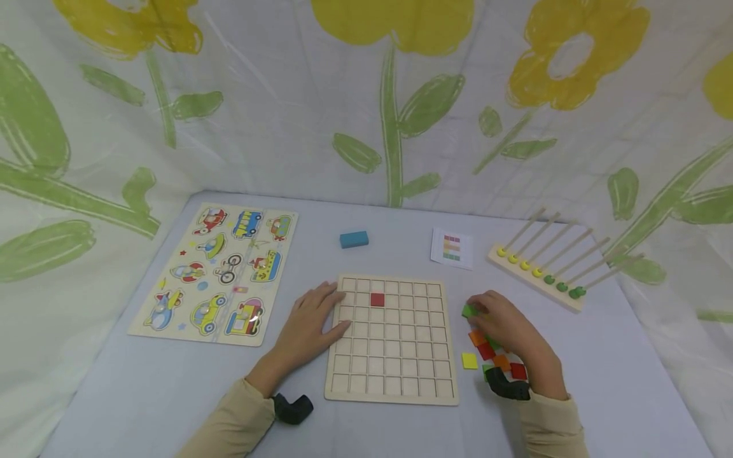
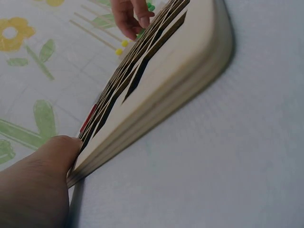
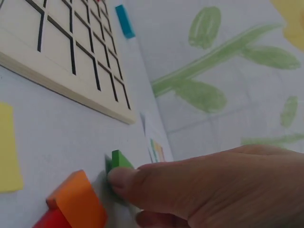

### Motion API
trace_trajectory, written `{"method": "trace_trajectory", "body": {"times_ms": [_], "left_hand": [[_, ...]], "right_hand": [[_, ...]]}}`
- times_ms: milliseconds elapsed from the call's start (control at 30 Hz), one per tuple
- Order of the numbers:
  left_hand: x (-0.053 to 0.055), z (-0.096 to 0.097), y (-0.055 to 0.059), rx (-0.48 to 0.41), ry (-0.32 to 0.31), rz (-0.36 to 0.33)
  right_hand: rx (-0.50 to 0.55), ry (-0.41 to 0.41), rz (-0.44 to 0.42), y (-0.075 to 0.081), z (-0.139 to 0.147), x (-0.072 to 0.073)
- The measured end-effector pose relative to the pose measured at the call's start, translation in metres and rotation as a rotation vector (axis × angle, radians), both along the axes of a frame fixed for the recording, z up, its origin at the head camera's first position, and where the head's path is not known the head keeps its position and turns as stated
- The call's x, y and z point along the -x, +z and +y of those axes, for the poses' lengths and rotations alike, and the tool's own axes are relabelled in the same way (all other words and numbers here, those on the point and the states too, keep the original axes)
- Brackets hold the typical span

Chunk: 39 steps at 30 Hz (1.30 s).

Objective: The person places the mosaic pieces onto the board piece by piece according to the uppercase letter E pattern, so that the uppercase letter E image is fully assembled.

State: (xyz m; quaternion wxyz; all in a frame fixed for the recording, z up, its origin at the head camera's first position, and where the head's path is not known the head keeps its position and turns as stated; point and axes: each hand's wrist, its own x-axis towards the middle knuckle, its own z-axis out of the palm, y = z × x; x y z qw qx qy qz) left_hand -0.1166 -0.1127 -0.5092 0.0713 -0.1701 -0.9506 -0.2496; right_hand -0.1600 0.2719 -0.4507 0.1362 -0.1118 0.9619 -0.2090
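Note:
A wooden grid board (image 1: 392, 393) lies in the middle of the table, with one red square tile (image 1: 377, 299) in a cell of its second row. My left hand (image 1: 309, 323) rests on the board's left edge, fingers spread and thumb reaching onto the grid. At the board's right side, my right hand (image 1: 501, 321) pinches a green tile (image 3: 117, 159) between thumb and fingers, low over the table. Close below it lie loose tiles: an orange tile (image 3: 81, 202), a yellow tile (image 1: 469, 361), and several more red, orange and green ones, partly hidden by the wrist.
A vehicle puzzle board (image 1: 191, 286) lies at the left. Behind the grid board are a blue block (image 1: 354, 239) and a card with a coloured pattern (image 1: 452, 249). A peg rack (image 1: 535, 280) with yellow and green beads stands at the back right, near the flowered curtain (image 1: 258, 127).

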Motion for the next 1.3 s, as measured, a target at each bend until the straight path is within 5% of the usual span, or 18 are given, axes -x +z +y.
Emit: {"method": "trace_trajectory", "body": {"times_ms": [267,467,867,1300], "left_hand": [[0.001,0.003,0.002,0.037,-0.009,0.029],[0.001,0.003,0.001,0.043,-0.002,0.025],[0.000,0.002,0.000,0.041,-0.001,0.027],[0.000,0.000,-0.002,0.032,0.004,0.030]], "right_hand": [[0.066,0.124,0.143,-0.001,-0.030,0.003],[0.103,0.251,0.169,0.007,-0.066,0.010],[0.076,0.247,0.100,0.003,-0.118,0.016],[0.041,0.361,0.235,0.000,-0.122,0.014]]}}
